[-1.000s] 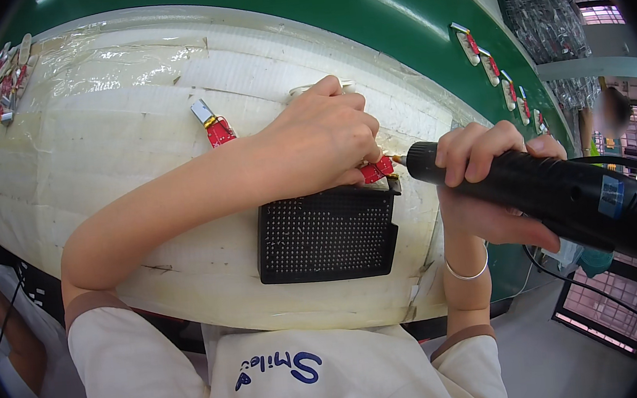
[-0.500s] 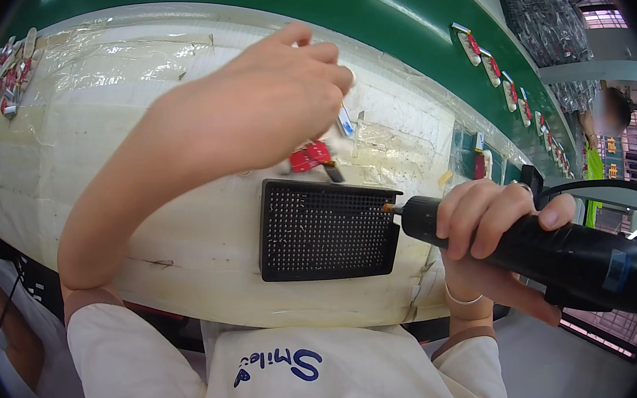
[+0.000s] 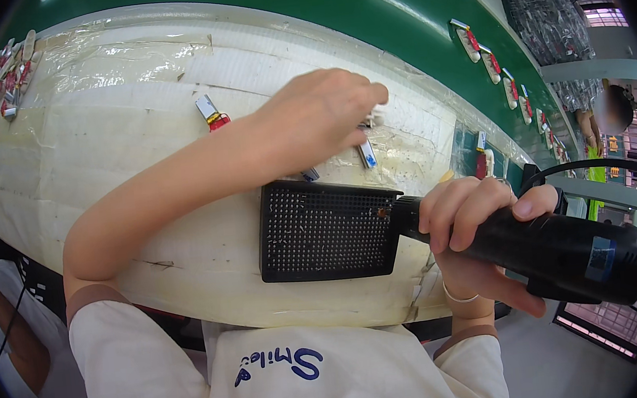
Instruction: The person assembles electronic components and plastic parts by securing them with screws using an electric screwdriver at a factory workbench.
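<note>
My right hand (image 3: 470,223) is wrapped round a black electric screwdriver (image 3: 561,252), lying nearly level. Its copper-coloured tip (image 3: 383,212) is over the right side of a black tray (image 3: 264,273) with a dense grid of small holes, many showing pale specks. Beyond the tray, my left hand (image 3: 326,118) has its fingers curled together on a small white part, mostly hidden by them. A silver block with blue marks (image 3: 367,154) sticks out below these fingers. Left of that hand lies a silver block with red wrapping (image 3: 210,111), partly covered by my forearm. Another small block (image 3: 310,174) shows between my wrist and the tray.
White parts with red and silver pieces (image 3: 511,92) stand in a row on the green surface (image 3: 392,8). A pile of similar parts (image 3: 6,98) lies at the far left. Another person's arm (image 3: 12,320) is at the left; one more person is far right.
My left hand has come nearer and slightly right, with the silver block moving along. The screwdriver has shifted a little left over the tray. The red-wrapped block left of my forearm has come into view.
</note>
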